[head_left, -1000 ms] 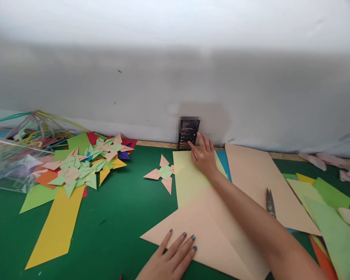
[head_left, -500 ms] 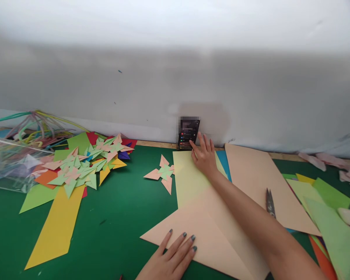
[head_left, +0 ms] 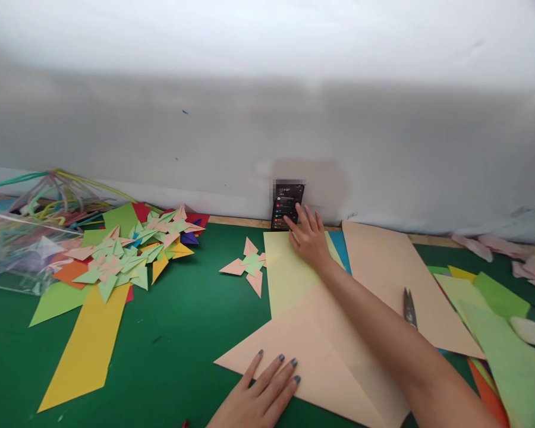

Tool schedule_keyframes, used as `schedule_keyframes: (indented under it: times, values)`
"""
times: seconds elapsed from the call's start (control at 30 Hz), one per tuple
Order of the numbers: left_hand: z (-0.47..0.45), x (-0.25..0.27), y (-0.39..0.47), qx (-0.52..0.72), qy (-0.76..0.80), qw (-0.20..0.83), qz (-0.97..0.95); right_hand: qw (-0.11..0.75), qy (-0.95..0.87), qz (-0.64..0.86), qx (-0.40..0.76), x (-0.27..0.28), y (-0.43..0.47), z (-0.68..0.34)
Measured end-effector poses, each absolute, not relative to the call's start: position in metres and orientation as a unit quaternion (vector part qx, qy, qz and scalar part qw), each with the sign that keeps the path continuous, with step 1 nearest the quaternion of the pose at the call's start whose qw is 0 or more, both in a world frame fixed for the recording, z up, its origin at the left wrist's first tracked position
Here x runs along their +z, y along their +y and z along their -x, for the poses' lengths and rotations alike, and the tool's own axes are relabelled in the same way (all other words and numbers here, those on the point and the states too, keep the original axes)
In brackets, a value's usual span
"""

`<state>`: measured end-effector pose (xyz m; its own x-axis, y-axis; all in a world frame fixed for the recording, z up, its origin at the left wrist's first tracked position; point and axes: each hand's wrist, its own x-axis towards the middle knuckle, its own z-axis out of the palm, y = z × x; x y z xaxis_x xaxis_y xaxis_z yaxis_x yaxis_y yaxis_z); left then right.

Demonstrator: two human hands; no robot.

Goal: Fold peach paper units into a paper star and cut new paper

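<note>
A phone (head_left: 285, 205) leans upright against the wall, its dark screen showing a list. My right hand (head_left: 310, 241) reaches across the papers to it, fingers spread, with the fingertips at or just before the screen. My left hand (head_left: 263, 389) lies flat with fingers apart on a folded peach paper sheet (head_left: 312, 351). Under that sheet is a pale yellow paper (head_left: 289, 273). To the left of the papers lies a peach and green folded paper star (head_left: 252, 261).
Several folded paper stars (head_left: 111, 261) are heaped at left beside a clear plastic bag (head_left: 22, 255). A yellow paper strip (head_left: 87, 345) lies in front. Scissors (head_left: 409, 306) rest on a large peach sheet (head_left: 383, 255); green paper pieces (head_left: 502, 333) lie at far right.
My right hand has shifted slightly left over the phone, and the list on its screen looks different. My left hand stays in place on the peach sheet.
</note>
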<state>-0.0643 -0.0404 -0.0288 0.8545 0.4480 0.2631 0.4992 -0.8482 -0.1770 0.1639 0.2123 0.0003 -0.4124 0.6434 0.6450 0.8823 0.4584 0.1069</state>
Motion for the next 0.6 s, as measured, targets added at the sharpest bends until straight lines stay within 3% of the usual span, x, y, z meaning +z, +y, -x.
schedule_keyframes:
  times: [0.3, 0.6]
  values:
    - [0.065, -0.026, -0.04, -0.104, -0.249, 0.099, 0.958, 0.306, -0.749, 0.536, -0.24, 0.04, 0.23, -0.147]
    - [0.069, -0.002, -0.044, -0.072, -0.258, -0.034, 0.963, 0.361, -0.722, 0.566, -0.168, 0.035, 0.115, -0.146]
